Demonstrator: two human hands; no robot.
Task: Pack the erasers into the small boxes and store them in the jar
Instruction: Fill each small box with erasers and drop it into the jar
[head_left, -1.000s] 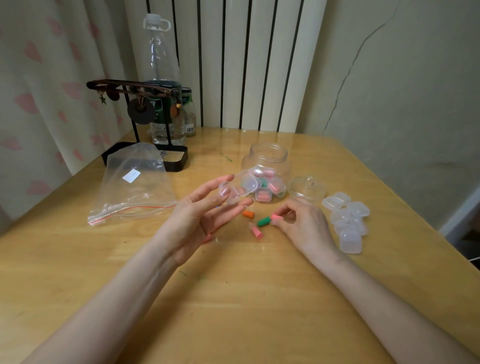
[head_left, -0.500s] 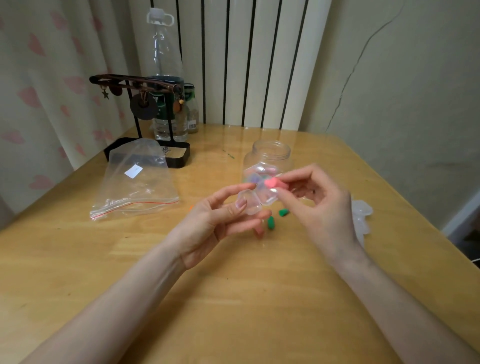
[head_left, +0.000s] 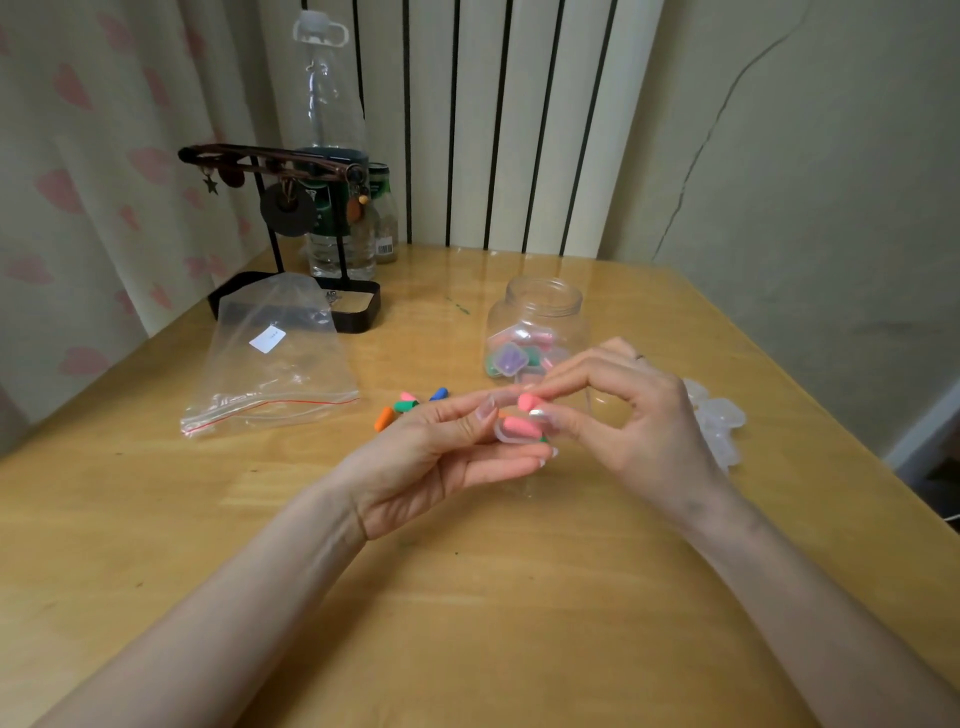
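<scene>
With the fingers of the left hand (head_left: 441, 460) curled round the small clear box (head_left: 503, 435) — one pink eraser (head_left: 517, 427) lying flat inside — we pinched a second pink eraser (head_left: 527, 401) in the right hand (head_left: 636, 421), just above the box's open side.

jar (head_left: 537, 312) set on bench (head_left: 467, 597), boxes (head_left: 511, 358) stored in it | box (head_left: 506, 435) held before jar | erasers (head_left: 410, 408) laid left of jar | bag (head_left: 270, 364) further left, stand (head_left: 296, 306) behind it | spare boxes (head_left: 722, 421) piled at right

Head-worn view, forward and down, close over table (head_left: 467, 597).
</scene>
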